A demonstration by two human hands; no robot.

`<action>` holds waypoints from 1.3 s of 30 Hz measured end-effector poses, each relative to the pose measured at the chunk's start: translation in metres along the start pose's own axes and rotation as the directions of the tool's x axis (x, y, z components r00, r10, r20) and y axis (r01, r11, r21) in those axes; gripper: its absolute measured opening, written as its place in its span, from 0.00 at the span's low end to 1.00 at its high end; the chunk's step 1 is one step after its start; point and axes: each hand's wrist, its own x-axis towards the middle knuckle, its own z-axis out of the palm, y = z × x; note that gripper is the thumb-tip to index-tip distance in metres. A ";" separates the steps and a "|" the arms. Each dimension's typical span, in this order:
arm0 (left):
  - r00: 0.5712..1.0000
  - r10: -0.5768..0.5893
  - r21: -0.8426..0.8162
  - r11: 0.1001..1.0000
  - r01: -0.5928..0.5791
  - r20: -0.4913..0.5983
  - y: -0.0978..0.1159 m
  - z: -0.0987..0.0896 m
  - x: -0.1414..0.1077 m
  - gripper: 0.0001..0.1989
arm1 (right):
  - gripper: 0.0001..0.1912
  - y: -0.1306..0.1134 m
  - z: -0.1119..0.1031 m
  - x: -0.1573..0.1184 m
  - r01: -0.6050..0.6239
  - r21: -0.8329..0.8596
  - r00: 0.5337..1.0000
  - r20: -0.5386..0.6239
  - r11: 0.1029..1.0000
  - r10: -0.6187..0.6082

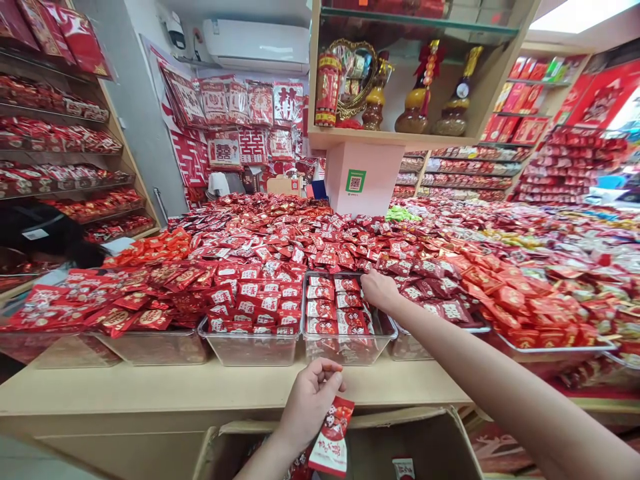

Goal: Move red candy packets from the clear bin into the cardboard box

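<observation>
My left hand (314, 395) is closed, thumb against fingers, above an open cardboard box (400, 421). From it hangs a red and white candy packet (332, 437). My right hand (379, 291) reaches to the back right of a clear plastic bin (345, 348), with its fingers curled down among the packets. Whatever those fingers grip is hidden. Inside that bin, small red and white candy packets (321, 309) stand in two neat columns. More packets lie in the cardboard box, among them a single white and red packet (403, 468).
Neighbouring clear bins (254, 348) hold heaped red packets on both sides. A pale wooden counter edge (150, 390) runs in front. Overhead, a wooden display shelf (400, 139) juts out above a white pillar (365, 179). At left, a person's dark-haired head (40, 227) is near stocked shelves.
</observation>
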 end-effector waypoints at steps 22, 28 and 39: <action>0.976 0.067 -0.028 0.997 -0.074 -0.207 0.001 0.006 -0.005 0.13 | 0.17 -0.081 0.032 -0.175 -0.121 0.988 0.987 0.109 -0.100 -0.117; 0.996 -0.012 -0.150 0.989 -0.001 -0.092 -0.002 0.002 0.001 0.08 | 0.15 -0.069 0.035 -0.163 -0.117 0.966 0.993 0.120 -0.229 0.001; 0.987 -0.014 -0.100 0.995 0.030 0.162 0.005 0.005 -0.003 0.14 | 0.14 -0.063 0.040 -0.165 -0.013 0.999 0.997 0.017 -0.052 0.073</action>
